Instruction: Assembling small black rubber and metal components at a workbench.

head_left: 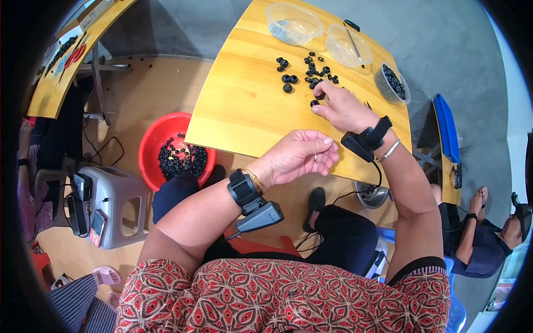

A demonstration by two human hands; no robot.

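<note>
My right hand (345, 110) reaches over the yellow table, its thumb and forefinger closing round a small black round part (315, 103). Another dark piece is partly hidden under those fingers. Just beyond lie several loose black parts (311, 72), and a small group of black ball-like pieces (287, 87) sits to their left. By the table's near edge, my left hand (300, 157) hovers with the palm turned inward and the fingers loosely curved. I see nothing in it, though the inside of the fingers is partly hidden.
On the table (233, 89) stand a clear bowl with small shiny pieces (280, 30), a clear bowl holding a thin dark stick (351, 39), and a tub of black parts (393, 83). A red basin (147, 152) and grey stool (116, 194) stand left. Another person (483, 238) sits right.
</note>
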